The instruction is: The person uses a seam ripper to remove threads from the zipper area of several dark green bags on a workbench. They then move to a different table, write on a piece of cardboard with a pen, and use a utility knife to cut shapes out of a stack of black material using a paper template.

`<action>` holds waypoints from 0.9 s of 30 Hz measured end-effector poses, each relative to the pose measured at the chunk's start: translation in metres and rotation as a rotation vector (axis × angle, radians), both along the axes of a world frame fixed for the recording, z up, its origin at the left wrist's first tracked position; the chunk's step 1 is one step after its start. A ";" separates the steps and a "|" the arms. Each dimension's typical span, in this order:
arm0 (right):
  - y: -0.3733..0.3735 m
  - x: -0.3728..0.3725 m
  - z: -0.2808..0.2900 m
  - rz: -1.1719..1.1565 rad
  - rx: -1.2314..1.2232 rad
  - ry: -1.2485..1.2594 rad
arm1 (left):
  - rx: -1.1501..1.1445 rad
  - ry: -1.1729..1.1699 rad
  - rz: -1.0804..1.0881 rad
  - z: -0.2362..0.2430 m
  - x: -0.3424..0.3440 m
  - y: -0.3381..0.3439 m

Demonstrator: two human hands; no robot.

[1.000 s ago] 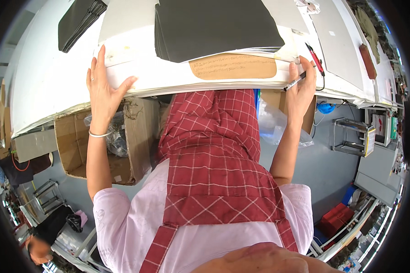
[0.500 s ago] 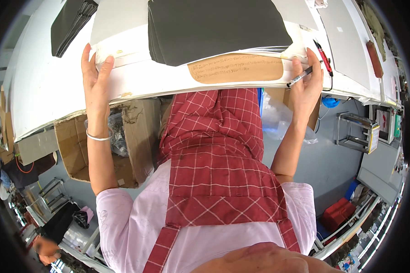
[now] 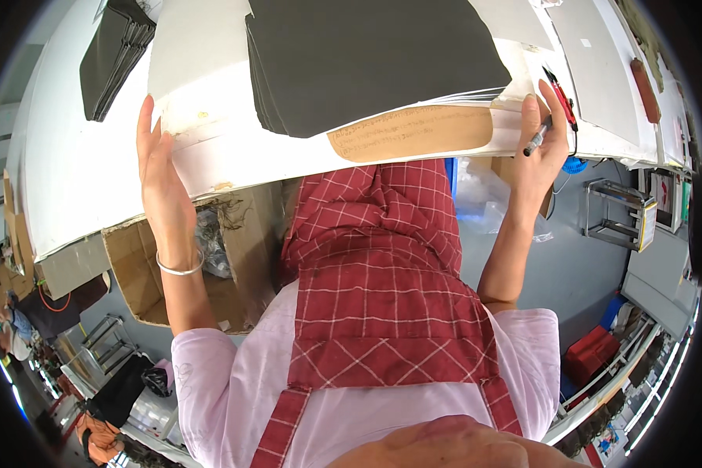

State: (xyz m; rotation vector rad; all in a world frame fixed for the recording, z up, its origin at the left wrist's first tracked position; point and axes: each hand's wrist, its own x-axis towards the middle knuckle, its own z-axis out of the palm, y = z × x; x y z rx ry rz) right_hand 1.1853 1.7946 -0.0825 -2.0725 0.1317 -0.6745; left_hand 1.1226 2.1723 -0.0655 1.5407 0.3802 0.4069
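A stack of black sheets (image 3: 374, 62) lies on a pale grey board (image 3: 199, 74) over the white table. Its near edge is fanned into layers. Below them, a tan card (image 3: 413, 134) with handwriting lies at the table's front edge. My left hand (image 3: 165, 183) is at the left side of the board, fingers stretched upward and apart, holding nothing. Whether its fingertips touch the board is hard to tell. On the right, my right hand (image 3: 544, 148) holds a dark pen (image 3: 537, 136) with its grey end pointing down, close to the board's right side.
A folded black stack (image 3: 117, 58) lies far left. Beside my right hand is a red cutter-like tool (image 3: 560, 97); a dark red bar (image 3: 645, 90) sits farther right. Under the table stand a cardboard box (image 3: 144, 269) and clear plastic bags (image 3: 483, 199). A metal step stool (image 3: 620, 210) stands right.
My left thumb has come off the board's corner and the hand has dropped slightly. My right hand has shifted a little right, and the pen has turned steeper.
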 end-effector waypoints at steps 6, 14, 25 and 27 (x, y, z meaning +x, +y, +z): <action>-0.001 -0.012 0.013 -0.009 -0.048 -0.059 | 0.083 0.012 -0.034 0.015 -0.019 -0.002; -0.009 -0.052 -0.005 -0.039 0.012 0.004 | 0.131 0.063 -0.077 -0.005 -0.065 0.001; -0.065 -0.041 -0.028 0.104 0.098 -0.096 | 1.268 -0.244 -0.036 -0.013 -0.059 -0.030; -0.080 -0.031 -0.023 0.180 0.145 -0.041 | 1.322 -0.284 -0.314 -0.011 -0.051 -0.046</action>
